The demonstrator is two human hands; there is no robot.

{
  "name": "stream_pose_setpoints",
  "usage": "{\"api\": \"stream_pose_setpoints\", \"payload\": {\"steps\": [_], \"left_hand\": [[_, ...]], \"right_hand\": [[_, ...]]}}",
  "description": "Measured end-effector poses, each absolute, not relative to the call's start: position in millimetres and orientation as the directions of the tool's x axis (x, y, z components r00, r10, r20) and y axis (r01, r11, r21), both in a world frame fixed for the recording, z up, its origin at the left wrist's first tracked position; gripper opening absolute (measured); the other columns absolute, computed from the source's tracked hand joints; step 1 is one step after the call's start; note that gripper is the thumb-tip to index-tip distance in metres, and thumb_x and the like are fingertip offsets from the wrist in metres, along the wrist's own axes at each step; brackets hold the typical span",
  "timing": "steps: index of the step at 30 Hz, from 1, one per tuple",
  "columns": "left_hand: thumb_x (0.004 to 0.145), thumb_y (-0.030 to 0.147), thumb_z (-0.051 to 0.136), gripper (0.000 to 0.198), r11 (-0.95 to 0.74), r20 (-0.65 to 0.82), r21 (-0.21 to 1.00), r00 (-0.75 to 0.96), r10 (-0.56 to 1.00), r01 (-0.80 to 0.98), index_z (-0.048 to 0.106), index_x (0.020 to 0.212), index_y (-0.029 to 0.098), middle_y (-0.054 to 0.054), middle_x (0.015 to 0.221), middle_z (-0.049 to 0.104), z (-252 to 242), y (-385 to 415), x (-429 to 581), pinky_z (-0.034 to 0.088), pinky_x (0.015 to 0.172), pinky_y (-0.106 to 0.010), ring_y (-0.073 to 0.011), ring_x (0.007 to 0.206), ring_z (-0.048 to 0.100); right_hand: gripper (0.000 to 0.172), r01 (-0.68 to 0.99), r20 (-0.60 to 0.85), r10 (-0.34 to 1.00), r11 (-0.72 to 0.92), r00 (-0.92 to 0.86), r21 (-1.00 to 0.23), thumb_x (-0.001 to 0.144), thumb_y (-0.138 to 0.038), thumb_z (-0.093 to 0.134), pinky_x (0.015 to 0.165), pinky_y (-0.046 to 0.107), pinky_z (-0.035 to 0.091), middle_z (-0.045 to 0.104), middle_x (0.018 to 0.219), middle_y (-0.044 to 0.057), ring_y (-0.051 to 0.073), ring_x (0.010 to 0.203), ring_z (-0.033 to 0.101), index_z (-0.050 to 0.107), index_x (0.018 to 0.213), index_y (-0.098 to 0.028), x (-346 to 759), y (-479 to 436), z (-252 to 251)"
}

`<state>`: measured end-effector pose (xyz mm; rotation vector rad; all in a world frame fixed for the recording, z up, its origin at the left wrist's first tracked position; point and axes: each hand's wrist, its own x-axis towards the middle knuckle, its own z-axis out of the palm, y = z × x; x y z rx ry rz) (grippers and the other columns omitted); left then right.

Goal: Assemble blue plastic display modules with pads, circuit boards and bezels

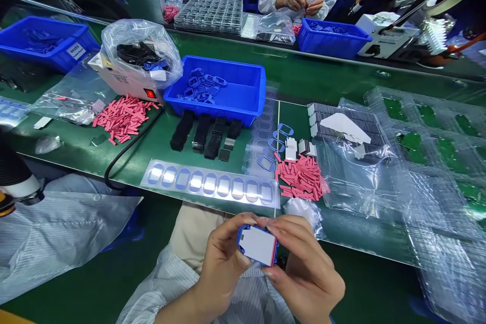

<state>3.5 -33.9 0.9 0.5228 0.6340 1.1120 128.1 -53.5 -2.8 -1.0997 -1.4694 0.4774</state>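
Between my two hands, over my lap at the table's front edge, is a small blue plastic housing with a white rectangular panel (258,246) in it. A thin red strip runs along the panel's right end. My left hand (222,258) grips the housing's left end, thumb below and fingers above. My right hand (307,263) pinches the right end with its fingertips at the top and bottom corners. Just beyond my hands lie a pile of red strips (301,178) and a clear sheet of oval film pieces (210,183).
A blue bin (243,91) holds blue housings, with stacks of dark plates (182,131) before it. More red strips (123,117) lie at left. Trays with green circuit boards (448,152) fill the right. Across the bench, a co-worker's hands (301,2) are busy near another blue bin (332,40).
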Motion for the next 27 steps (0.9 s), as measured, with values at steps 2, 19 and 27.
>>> {"api": "stream_pose_setpoints", "payload": {"steps": [2,19,27], "left_hand": [[0.069,0.046,0.073,0.030,0.350,-0.186,0.699,0.313,0.931,-0.624,0.073,0.096,0.033,0.000,0.100,0.075,0,-32,2,0.050,0.084,-0.022,-0.0176,0.097,0.066],[0.071,0.011,0.072,0.026,-0.173,0.161,0.985,0.374,0.913,-0.001,0.075,0.086,0.031,-0.008,0.099,0.075,17,-15,-17,0.038,0.103,-0.047,-0.0253,0.099,0.069],[0.071,0.004,0.070,0.045,-0.386,0.200,0.917,0.716,0.668,0.104,0.069,0.106,0.033,-0.008,0.111,0.070,18,10,-40,0.048,0.096,-0.043,-0.0280,0.102,0.067]], "right_hand": [[0.038,0.365,0.561,0.817,0.486,0.132,-0.794,0.079,-0.024,0.068,0.069,0.041,0.050,0.067,0.098,0.010,0.026,0.088,0.061,0.061,0.117,-0.021,129,-53,-3],[0.021,0.604,0.501,0.864,0.426,-0.051,-0.673,0.074,-0.027,0.072,0.068,0.037,0.052,0.071,0.079,0.003,0.021,0.078,0.067,0.065,0.092,-0.021,153,-49,6],[0.022,0.602,0.471,0.879,0.418,-0.077,-0.681,0.071,-0.025,0.074,0.066,0.037,0.052,0.071,0.076,0.002,0.021,0.075,0.067,0.064,0.090,-0.023,150,-52,1]]}}
